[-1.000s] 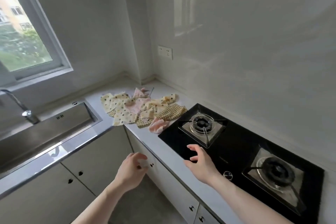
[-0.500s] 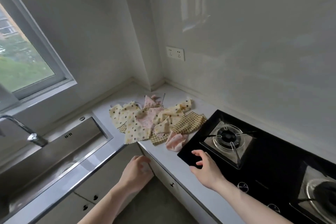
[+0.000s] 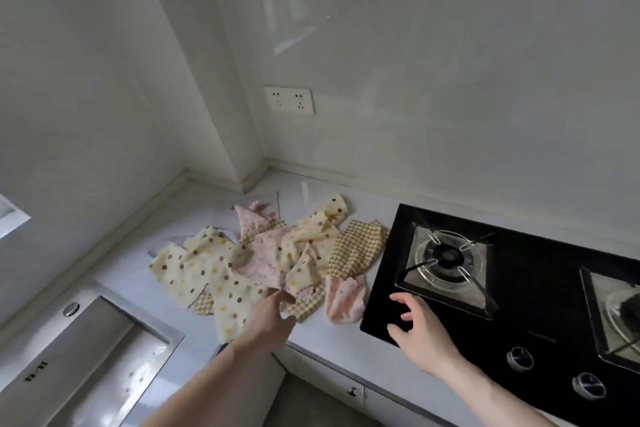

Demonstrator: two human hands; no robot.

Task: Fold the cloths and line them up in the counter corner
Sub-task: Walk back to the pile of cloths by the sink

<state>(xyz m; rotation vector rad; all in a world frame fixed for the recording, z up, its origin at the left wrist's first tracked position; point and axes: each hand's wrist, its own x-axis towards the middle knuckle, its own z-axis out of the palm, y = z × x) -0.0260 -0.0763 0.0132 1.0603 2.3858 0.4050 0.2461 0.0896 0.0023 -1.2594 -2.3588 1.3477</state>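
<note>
Head view: the cloths lie unfolded in a loose heap at mid-frame on the white bench, near the corner, just left of the black stove. My left hand reaches into the heap's near edge, fingers at the dotted yellow cloth; I cannot tell whether they grip it. My right hand hovers over the stove's near-left corner, fingers apart and relaxed. The sink sits lower left.

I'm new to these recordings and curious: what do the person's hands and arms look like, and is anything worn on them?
Both are bare. The left hand and right hand show no gloves, rings or watch, and both forearms are uncovered as far as the picture's lower edge, with no sleeve in view.
</note>
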